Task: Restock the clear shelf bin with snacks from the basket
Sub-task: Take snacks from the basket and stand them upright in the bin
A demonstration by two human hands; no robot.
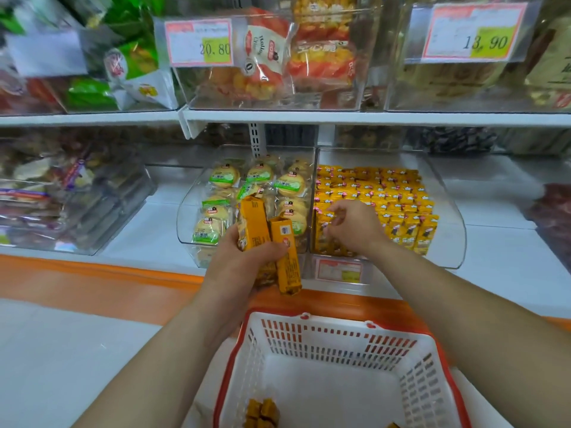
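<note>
At the lower shelf, our left hand [244, 257] grips a bundle of orange-yellow snack bars [256, 223], fingers [272, 247] curled round their middle. Their long axes run up and away from us toward the shelf, tops leaning slightly left; the print is too small to read. Our right hand [352, 227] is down in the front left corner of the clear bin [448, 217], fingers [332, 230] bent among the yellow packets [386, 193] filling it; we cannot tell whether they pinch one. A front label [338, 270] on the bin is blurred. Overhead, the left price tag [199, 41] reads 20.80 and the right price tag [472, 30] reads 13.90. Just left of the bin lie round cakes [225, 177] with green labels. Below, the white red-rimmed basket [324, 335] holds a few loose bars [262, 413].
</note>
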